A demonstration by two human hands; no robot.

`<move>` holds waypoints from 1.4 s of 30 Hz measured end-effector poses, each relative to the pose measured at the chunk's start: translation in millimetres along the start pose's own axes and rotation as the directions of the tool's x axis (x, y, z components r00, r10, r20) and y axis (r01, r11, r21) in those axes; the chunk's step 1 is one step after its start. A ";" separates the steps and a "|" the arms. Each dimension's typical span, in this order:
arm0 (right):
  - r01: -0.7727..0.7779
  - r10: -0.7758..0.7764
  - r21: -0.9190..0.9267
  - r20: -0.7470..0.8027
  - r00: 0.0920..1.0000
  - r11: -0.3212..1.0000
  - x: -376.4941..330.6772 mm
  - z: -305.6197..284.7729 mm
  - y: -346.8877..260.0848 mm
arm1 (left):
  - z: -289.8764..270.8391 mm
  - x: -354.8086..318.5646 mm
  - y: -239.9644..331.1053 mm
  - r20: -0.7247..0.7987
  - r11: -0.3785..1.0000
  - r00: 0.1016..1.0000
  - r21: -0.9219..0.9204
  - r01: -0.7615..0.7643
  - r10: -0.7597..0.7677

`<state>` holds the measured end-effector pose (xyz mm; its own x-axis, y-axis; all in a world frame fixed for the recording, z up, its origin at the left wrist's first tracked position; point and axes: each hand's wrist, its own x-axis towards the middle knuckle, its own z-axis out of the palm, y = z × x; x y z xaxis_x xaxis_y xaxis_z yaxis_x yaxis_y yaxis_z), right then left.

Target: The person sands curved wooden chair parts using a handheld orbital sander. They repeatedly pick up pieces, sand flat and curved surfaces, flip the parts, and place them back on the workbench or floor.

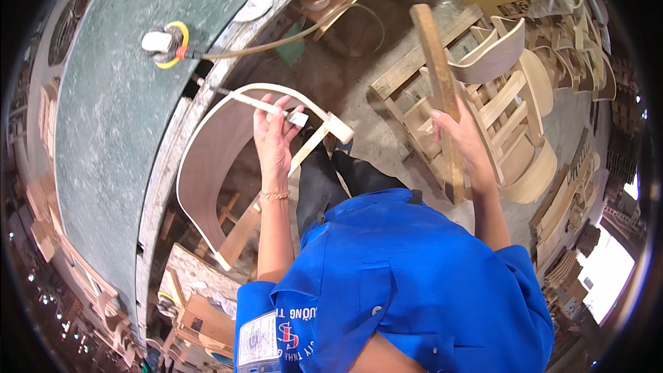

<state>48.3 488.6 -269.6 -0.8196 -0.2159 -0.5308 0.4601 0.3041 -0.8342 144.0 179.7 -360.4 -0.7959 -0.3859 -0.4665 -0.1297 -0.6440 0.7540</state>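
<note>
In the head view, the person in a blue work shirt [407,283] is standing over a curved plywood chair back [207,159], which is leaning against the edge of a green-topped workbench [103,131]. The left hand [275,139] is reaching to the upper rim of the chair back, its fingers closing in a pinch around a thin pale stick-like tool [266,105] that is lying along that rim; a small white block [298,118] is showing at the tool's near end, just by the fingertips. The right hand [461,139] is wrapping firmly around a long wooden stick [438,90], holding it raised and roughly upright, well apart from the chair back (what the stick is for cannot be told here).

On the workbench, a round sander with a yellow rim [166,43] is resting with its hose [290,34] trailing off toward the floor. To the right, a stack of unfinished wooden chair frames [504,117] is sitting on the concrete floor [359,90].

Judging from the grip, the work at the rim is calling for a steady pinch and the tool kept flat against the curved edge, with the chair back braced against the bench so it is not rocking, and the raised stick kept clear of the stacked frames.
</note>
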 end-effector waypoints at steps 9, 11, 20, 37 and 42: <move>-0.115 0.113 -0.152 -0.025 0.993 0.982 -9.9 -5.4 17.5 | 17.7 7.2 -39.0 0.158 0.994 0.987 0.095 -0.055 0.039; -0.141 0.138 -0.159 -0.031 0.990 0.977 -10.2 -4.7 23.9 | 18.0 8.7 -41.6 0.171 0.984 0.983 0.155 -0.087 0.060; -0.233 0.239 -0.159 0.019 0.971 0.959 -13.3 4.2 35.8 | 18.9 11.7 -45.6 0.161 0.987 0.986 0.153 -0.056 0.031; -0.249 0.253 -0.221 -0.010 0.967 0.943 -19.7 -0.9 40.4 | 10.8 13.6 -51.1 0.164 0.997 0.986 0.063 -0.048 0.037; -0.237 0.244 -0.225 0.001 0.970 0.945 -16.9 -1.7 43.3 | 11.6 13.5 -51.6 0.172 0.996 0.984 0.073 -0.054 0.041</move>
<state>81.5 506.9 -296.5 -0.6821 -0.1364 -0.7185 0.5526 0.5474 -0.6285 133.1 215.4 -400.3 -0.8902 -0.2927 -0.3491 -0.1296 -0.5720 0.8100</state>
